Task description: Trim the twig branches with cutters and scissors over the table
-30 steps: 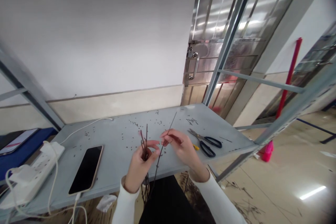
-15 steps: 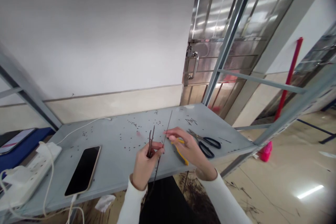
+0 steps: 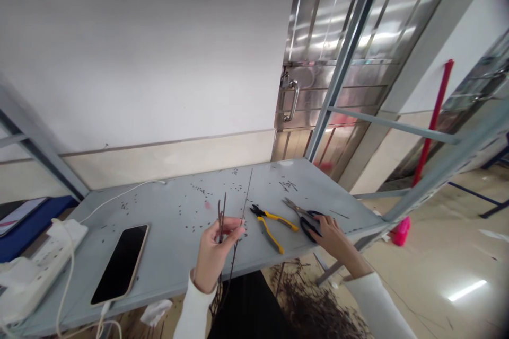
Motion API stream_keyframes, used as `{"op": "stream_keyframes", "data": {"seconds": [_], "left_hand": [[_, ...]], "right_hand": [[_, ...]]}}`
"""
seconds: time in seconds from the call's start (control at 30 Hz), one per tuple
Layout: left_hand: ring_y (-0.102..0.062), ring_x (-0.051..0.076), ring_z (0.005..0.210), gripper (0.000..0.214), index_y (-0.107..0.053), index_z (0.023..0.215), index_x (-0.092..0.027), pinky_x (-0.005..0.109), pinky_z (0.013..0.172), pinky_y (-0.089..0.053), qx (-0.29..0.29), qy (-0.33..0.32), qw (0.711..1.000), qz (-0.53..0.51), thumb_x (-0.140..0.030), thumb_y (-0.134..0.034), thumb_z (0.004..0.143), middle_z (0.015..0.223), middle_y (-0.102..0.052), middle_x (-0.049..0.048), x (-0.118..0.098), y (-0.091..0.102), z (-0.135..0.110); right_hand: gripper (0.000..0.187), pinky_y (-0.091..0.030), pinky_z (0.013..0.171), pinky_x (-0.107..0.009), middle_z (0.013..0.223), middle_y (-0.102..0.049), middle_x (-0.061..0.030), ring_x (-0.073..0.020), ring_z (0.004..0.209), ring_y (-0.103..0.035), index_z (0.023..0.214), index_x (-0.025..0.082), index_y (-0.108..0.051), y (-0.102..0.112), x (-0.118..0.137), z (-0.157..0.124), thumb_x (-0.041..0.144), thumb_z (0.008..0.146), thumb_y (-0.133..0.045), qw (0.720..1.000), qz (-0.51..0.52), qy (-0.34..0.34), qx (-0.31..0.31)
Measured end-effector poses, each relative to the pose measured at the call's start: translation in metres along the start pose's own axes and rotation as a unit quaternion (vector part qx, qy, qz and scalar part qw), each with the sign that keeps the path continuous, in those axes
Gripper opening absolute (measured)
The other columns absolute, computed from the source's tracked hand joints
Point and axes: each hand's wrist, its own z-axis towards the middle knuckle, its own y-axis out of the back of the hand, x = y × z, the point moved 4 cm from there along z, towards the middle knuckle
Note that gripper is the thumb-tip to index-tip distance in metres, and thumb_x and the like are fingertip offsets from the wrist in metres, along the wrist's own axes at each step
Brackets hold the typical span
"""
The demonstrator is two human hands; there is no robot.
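My left hand [image 3: 214, 254] is closed on several thin dark brown twigs [image 3: 221, 217], which stick up above the fingers and hang below the wrist. One long, very thin twig [image 3: 247, 190] slants up to the right from its thumb and fingertips. Over to the right, my right hand [image 3: 336, 238] has its fingers on the black handles of a pair of scissors [image 3: 306, 222]. The scissors lie on the grey table with their blades pointing away to the left. Between the hands lies a pair of pliers [image 3: 274, 225] with yellow and grey handles, jaws apart.
Small dark twig bits [image 3: 202, 190] are scattered over the grey table [image 3: 170, 254]. A phone [image 3: 121, 265] and a white power strip [image 3: 47, 270] with cables occupy the left. Metal frame posts [image 3: 338, 63] rise at the sides. Cut twigs [image 3: 314, 296] litter the floor.
My right hand has left the thin twig by my left hand and moved right onto the scissors' handles. The pliers are now uncovered. My left hand still holds the twigs.
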Motion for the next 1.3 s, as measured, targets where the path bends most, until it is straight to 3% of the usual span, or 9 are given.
{"op": "stream_keyframes", "data": {"seconds": [0.17, 0.3, 0.57, 0.67, 0.83, 1.0, 1.1, 1.3], "left_hand": [[-0.065, 0.015, 0.061, 0.018, -0.068, 0.078, -0.017, 0.026, 0.063, -0.052, 0.016, 0.048, 0.994, -0.092, -0.029, -0.073, 0.065, 0.066, -0.067, 0.0000, 0.000, -0.003, -0.001], [-0.064, 0.014, 0.052, 0.021, -0.068, 0.077, -0.016, 0.027, 0.058, -0.054, 0.015, 0.082, 0.987, -0.139, -0.028, -0.076, 0.062, 0.063, -0.065, -0.0018, 0.003, -0.003, -0.001], [-0.064, 0.015, 0.055, 0.025, -0.067, 0.075, -0.014, 0.027, 0.055, -0.056, 0.024, 0.110, 0.978, -0.178, -0.031, -0.077, 0.060, 0.065, -0.067, 0.0020, 0.004, 0.002, 0.002], [-0.063, 0.015, 0.060, 0.022, -0.066, 0.073, -0.014, 0.026, 0.052, -0.056, 0.021, 0.110, 0.976, -0.189, -0.031, -0.075, 0.062, 0.073, -0.067, 0.0032, 0.001, 0.004, 0.004], [-0.060, 0.020, 0.083, 0.018, -0.066, 0.076, -0.016, 0.026, 0.054, -0.055, 0.003, 0.115, 0.974, -0.195, -0.030, -0.071, 0.066, 0.083, -0.065, 0.0052, -0.001, 0.010, 0.007], [-0.059, 0.022, 0.093, 0.018, -0.069, 0.074, -0.016, 0.030, 0.070, -0.054, -0.025, 0.120, 0.969, -0.213, -0.028, -0.073, 0.062, 0.087, -0.067, 0.0060, 0.000, 0.014, 0.011], [-0.060, 0.018, 0.087, 0.016, -0.070, 0.070, -0.016, 0.029, 0.082, -0.049, -0.037, 0.116, 0.966, -0.227, -0.026, -0.075, 0.059, 0.083, -0.068, 0.0043, 0.002, 0.015, 0.014], [-0.061, 0.020, 0.092, 0.015, -0.070, 0.075, -0.017, 0.031, 0.088, -0.044, -0.043, 0.079, 0.979, -0.183, -0.026, -0.073, 0.064, 0.086, -0.070, 0.0043, 0.004, 0.016, 0.013]], "right_hand": [[0.034, -0.041, 0.086, -0.039, 0.099, -0.060, -0.0170, -0.0294, 0.097, -0.056, 0.102, 0.013, -0.056, -0.002, -0.009, 0.015, 0.033, 0.074, -0.054, 1.000, -0.006, 0.014, 0.027], [0.033, -0.042, 0.083, -0.033, 0.089, -0.062, -0.0133, -0.0268, 0.090, -0.059, 0.093, 0.012, -0.060, 0.002, -0.013, 0.028, 0.032, 0.067, -0.059, 0.999, -0.003, 0.024, 0.048], [0.037, -0.047, 0.074, -0.035, 0.095, -0.058, -0.0141, -0.0276, 0.086, -0.060, 0.099, 0.014, -0.053, 0.032, -0.013, 0.023, 0.032, 0.068, -0.056, 1.000, 0.015, -0.001, 0.016], [0.037, -0.048, 0.069, -0.032, 0.096, -0.057, -0.0111, -0.0220, 0.079, -0.060, 0.099, 0.017, -0.049, 0.047, 0.007, 0.014, 0.037, 0.069, -0.057, 0.991, 0.131, -0.003, 0.003], [0.028, -0.047, 0.069, -0.028, 0.084, -0.057, -0.0042, -0.0152, 0.072, -0.054, 0.094, 0.019, -0.045, 0.065, 0.074, -0.007, 0.036, 0.074, -0.056, 0.930, 0.344, 0.090, 0.090], [0.032, -0.044, 0.063, -0.027, 0.082, -0.054, -0.0018, -0.0139, 0.069, -0.050, 0.087, 0.020, -0.044, 0.072, 0.121, -0.026, 0.042, 0.071, -0.062, 0.913, 0.350, 0.125, 0.168], [0.033, -0.043, 0.062, -0.027, 0.081, -0.053, -0.0018, -0.0144, 0.070, -0.050, 0.086, 0.020, -0.044, 0.075, 0.138, -0.030, 0.043, 0.071, -0.062, 0.917, 0.325, 0.144, 0.181], [0.031, -0.044, 0.059, -0.026, 0.083, -0.052, -0.0028, -0.0146, 0.071, -0.050, 0.084, 0.020, -0.043, 0.081, 0.161, -0.024, 0.041, 0.071, -0.062, 0.911, 0.312, 0.188, 0.193]]}}
